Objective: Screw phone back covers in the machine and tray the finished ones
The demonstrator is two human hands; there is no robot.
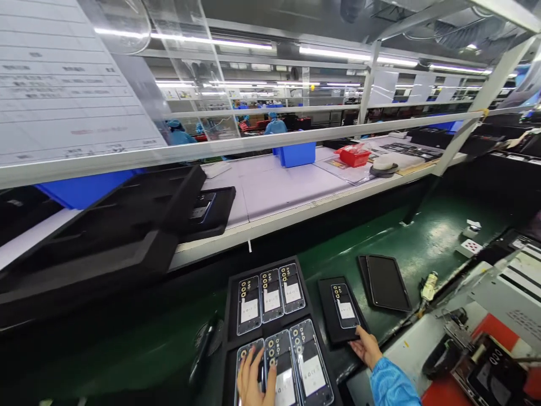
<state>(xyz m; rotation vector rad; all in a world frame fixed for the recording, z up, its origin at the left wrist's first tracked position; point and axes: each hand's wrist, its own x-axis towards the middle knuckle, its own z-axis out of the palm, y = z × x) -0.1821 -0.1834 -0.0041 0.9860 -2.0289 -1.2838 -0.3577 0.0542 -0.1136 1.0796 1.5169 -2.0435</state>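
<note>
A black tray (230, 316) lies on the green conveyor belt (418, 248) and holds several phone back assemblies (271, 295) in two rows. My left hand (255, 380) lies flat on the near row, fingers stretched over the leftmost units. My right hand (367, 347), in a blue sleeve, grips the near edge of a smaller black carrier (327, 318) that holds one phone assembly (345, 305), just right of the tray.
An empty black carrier (386, 282) lies further right on the belt beside a small bottle (429, 286). Stacked black trays (105, 237) sit at left. The white shelf (296, 192) carries blue (298, 153) and red bins (354, 155). Workers in blue sit beyond. A red fixture (486, 361) is at lower right.
</note>
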